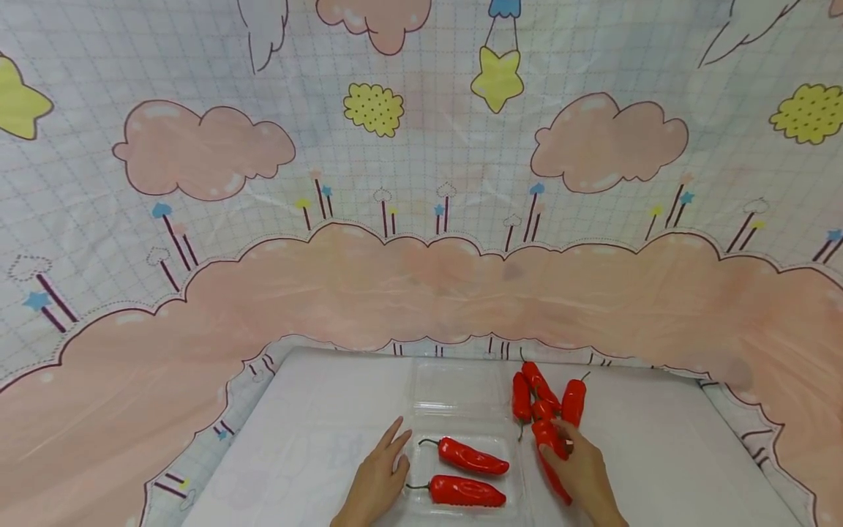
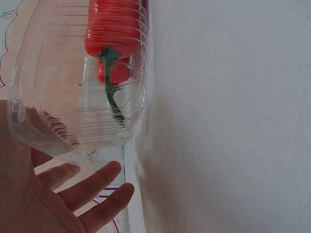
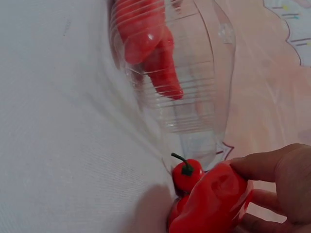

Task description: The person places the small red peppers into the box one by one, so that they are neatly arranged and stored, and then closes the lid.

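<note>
My right hand (image 1: 582, 468) pinches a red pepper (image 1: 548, 438) between thumb and fingers, to the right of a clear plastic box (image 1: 424, 465). The right wrist view shows the gripped pepper's glossy side close up, with the thumb on its upper part. Inside the box lie two long red peppers with green stems, an upper pepper (image 1: 470, 455) and a lower pepper (image 1: 466, 492), stems to the left. My left hand (image 1: 378, 472) is at the box's left side with its fingers extended, holding nothing; in the left wrist view its fingers spread by the box's ribbed corner.
Behind the box lies its hinged clear lid (image 1: 457, 388), folded back on the white table (image 1: 316, 432). Several more red peppers are grouped right of the lid, among them a pepper (image 1: 573, 402) set slightly apart. A cartoon-printed curtain (image 1: 421, 293) hangs along the back.
</note>
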The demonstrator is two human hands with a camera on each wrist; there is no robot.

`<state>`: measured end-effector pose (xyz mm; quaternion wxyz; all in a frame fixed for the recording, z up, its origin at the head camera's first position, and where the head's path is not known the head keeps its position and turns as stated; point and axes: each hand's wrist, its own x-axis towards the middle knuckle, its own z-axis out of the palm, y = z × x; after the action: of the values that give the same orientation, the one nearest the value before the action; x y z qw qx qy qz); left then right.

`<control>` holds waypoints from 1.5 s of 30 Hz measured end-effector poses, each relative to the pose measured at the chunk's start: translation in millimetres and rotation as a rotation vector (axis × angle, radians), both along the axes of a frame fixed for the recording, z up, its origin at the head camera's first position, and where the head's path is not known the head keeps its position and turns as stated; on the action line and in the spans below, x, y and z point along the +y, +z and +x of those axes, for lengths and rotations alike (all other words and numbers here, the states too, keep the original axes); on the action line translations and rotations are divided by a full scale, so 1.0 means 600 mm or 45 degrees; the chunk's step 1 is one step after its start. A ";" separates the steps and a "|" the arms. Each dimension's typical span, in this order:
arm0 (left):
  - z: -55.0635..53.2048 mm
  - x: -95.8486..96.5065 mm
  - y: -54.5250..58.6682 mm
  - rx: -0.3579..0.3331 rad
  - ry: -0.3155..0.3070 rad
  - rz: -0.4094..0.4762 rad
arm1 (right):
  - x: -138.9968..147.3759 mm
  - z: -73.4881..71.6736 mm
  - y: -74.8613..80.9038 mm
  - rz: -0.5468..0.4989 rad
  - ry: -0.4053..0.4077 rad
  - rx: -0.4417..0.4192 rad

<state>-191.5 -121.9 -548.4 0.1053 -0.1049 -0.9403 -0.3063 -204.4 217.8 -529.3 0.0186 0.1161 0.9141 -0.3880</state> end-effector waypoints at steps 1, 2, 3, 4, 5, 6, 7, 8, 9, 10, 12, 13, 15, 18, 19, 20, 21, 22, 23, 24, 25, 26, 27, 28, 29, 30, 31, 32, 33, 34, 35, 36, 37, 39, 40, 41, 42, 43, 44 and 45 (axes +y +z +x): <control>0.000 0.000 0.000 0.010 -0.003 0.001 | 0.001 0.000 0.002 -0.006 -0.002 0.005; 0.000 0.000 0.000 0.020 -0.007 0.001 | 0.003 0.000 0.003 -0.009 -0.005 0.014; 0.000 0.000 0.000 0.025 -0.007 0.005 | 0.004 0.000 0.005 -0.010 -0.004 0.028; 0.000 0.000 0.001 0.030 -0.006 0.008 | 0.004 0.001 0.006 -0.010 -0.003 0.041; 0.000 0.001 0.001 0.033 -0.006 0.010 | 0.004 0.001 0.007 -0.007 -0.003 0.053; 0.000 0.001 0.001 0.031 -0.006 0.009 | 0.004 0.001 0.008 -0.003 -0.003 0.067; 0.000 0.001 0.001 0.029 -0.006 0.009 | 0.004 0.001 0.009 0.004 0.000 0.083; 0.000 0.001 0.002 0.021 -0.003 0.008 | 0.004 0.001 0.010 0.006 0.003 0.097; -0.001 0.001 0.002 0.011 0.001 0.006 | 0.003 0.001 0.011 0.009 0.007 0.109; -0.001 0.001 0.003 0.005 0.003 0.003 | 0.003 0.001 0.011 0.010 0.008 0.116; -0.001 0.000 0.003 -0.008 0.002 -0.004 | 0.001 0.002 0.013 0.013 0.009 0.127; -0.001 0.000 0.003 -0.011 0.003 -0.007 | 0.001 0.002 0.013 0.012 0.009 0.128; -0.001 0.000 0.002 -0.013 0.003 -0.009 | -0.001 0.003 0.014 0.004 0.004 0.126; -0.001 0.000 0.001 -0.005 0.004 -0.005 | -0.003 0.004 0.018 -0.013 -0.006 0.120; -0.001 -0.001 0.001 -0.002 0.004 -0.006 | -0.003 0.004 0.019 -0.018 -0.010 0.118; -0.001 -0.001 0.000 0.008 0.000 -0.009 | -0.003 0.004 0.021 -0.020 -0.013 0.121; -0.001 -0.001 0.000 0.010 0.001 -0.007 | -0.004 0.004 0.022 -0.020 -0.014 0.125; -0.001 -0.001 0.000 0.011 0.001 -0.006 | -0.004 0.005 0.023 -0.019 -0.015 0.128; -0.001 -0.001 0.000 0.012 0.001 -0.006 | -0.004 0.005 0.024 -0.015 -0.014 0.134; -0.001 -0.001 0.000 0.011 0.001 -0.006 | -0.005 0.006 0.026 -0.009 -0.013 0.141; -0.001 0.000 0.000 0.010 0.001 -0.007 | -0.005 0.006 0.027 -0.006 -0.012 0.144; -0.001 0.000 0.000 0.010 0.000 -0.008 | -0.005 0.007 0.028 -0.004 -0.010 0.150; -0.001 0.000 0.000 0.001 0.004 -0.003 | -0.006 0.007 0.030 -0.001 -0.010 0.153; -0.001 0.000 0.000 -0.001 0.003 -0.004 | -0.007 0.007 0.032 -0.003 -0.010 0.155; -0.001 0.000 0.000 -0.002 0.002 -0.004 | -0.007 0.008 0.035 -0.004 -0.009 0.157; -0.002 -0.001 0.000 -0.004 0.002 -0.004 | -0.008 0.008 0.037 -0.007 -0.009 0.157; -0.001 -0.001 0.001 -0.008 0.002 -0.005 | -0.008 0.008 0.038 -0.011 -0.008 0.159; -0.001 0.000 0.001 -0.009 0.003 -0.005 | -0.009 0.008 0.040 -0.015 -0.007 0.162; -0.001 0.000 0.001 -0.005 0.002 -0.006 | -0.010 0.009 0.041 -0.018 -0.006 0.166; 0.000 0.000 0.001 0.005 0.007 -0.010 | -0.011 0.009 0.042 -0.024 -0.004 0.172; 0.000 0.000 0.001 0.013 0.006 -0.012 | -0.011 0.010 0.043 -0.026 -0.002 0.180; 0.001 0.000 0.001 0.017 0.008 -0.013 | -0.012 0.010 0.044 -0.028 -0.001 0.188; 0.002 0.001 0.002 0.020 0.008 -0.013 | -0.013 0.011 0.044 -0.029 0.000 0.201; 0.004 0.001 0.003 0.028 0.005 -0.014 | -0.014 0.012 0.045 -0.032 0.002 0.221; 0.004 0.001 0.004 0.026 0.006 -0.012 | -0.015 0.012 0.046 -0.032 0.003 0.230; 0.005 0.001 0.005 0.018 -0.001 -0.009 | -0.016 0.013 0.046 -0.030 0.001 0.235; 0.006 0.001 0.006 0.012 -0.002 -0.007 | -0.017 0.013 0.047 -0.030 -0.001 0.238; 0.006 0.001 0.007 0.012 -0.004 -0.007 | -0.018 0.013 0.048 -0.033 0.000 0.241; 0.006 0.001 0.007 0.011 -0.004 -0.008 | -0.019 0.013 0.049 -0.036 0.000 0.240; 0.006 0.001 0.007 0.011 -0.003 -0.009 | -0.020 0.013 0.050 -0.040 0.002 0.239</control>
<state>-188.1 -121.1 -544.4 0.1087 -0.1076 -0.9407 -0.3028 -196.8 206.0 -499.3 -0.0653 0.0782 0.9057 -0.4115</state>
